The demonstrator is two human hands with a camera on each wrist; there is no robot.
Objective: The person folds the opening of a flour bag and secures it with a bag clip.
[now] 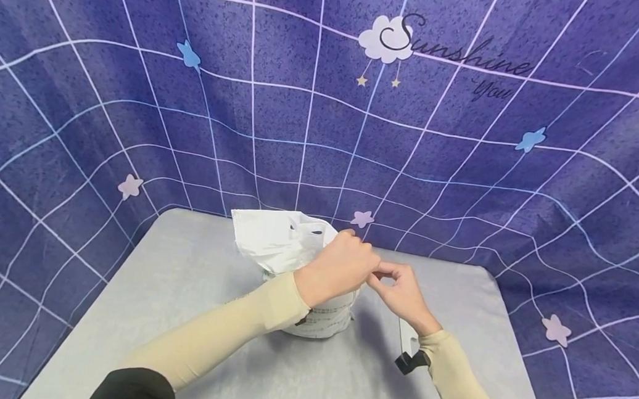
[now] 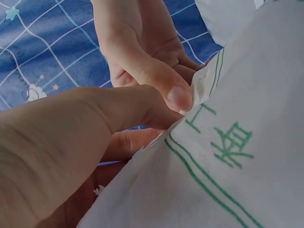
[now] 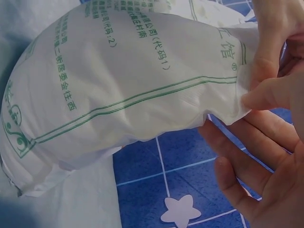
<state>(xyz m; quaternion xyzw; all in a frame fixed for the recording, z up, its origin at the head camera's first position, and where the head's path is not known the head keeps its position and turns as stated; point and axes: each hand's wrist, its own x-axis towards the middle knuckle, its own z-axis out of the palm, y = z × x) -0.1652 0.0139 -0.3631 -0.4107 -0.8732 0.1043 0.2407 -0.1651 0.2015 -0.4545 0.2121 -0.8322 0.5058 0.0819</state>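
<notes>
Left hand (image 1: 339, 267): curled over the top right edge of the white plastic bag (image 1: 288, 247); in the left wrist view its thumb and fingers are seen pinching a fold of the bag's film (image 2: 228, 142) beside the green printed lines.
Left sleeve (image 1: 221, 328): a beige sleeve is worn up to the wrist, with a dark garment seen at the lower edge of the head view.
White plastic bag: set upright on the table (image 1: 179, 288), toward its far side and just left of centre; it is filled and rounded below, with its loose top and a cut-out handle standing up at the left; green characters and double green lines are printed on it (image 3: 123, 95).
Table: covered in a pale grey cloth, with the bag resting on it.
Right hand (image 1: 402, 292): held just right of the bag and touching the left hand's fingertips; in the right wrist view the edge of the bag is pinched between its thumb and fingers (image 3: 266, 95), while the remaining fingers are spread loosely below.
Right wrist: a black mount with a white strap (image 1: 410, 348) is worn at the end of the beige sleeve.
Backdrop (image 1: 468, 142): a purple-blue cloth with a white grid, stars and a cloud is hung behind and around the table.
</notes>
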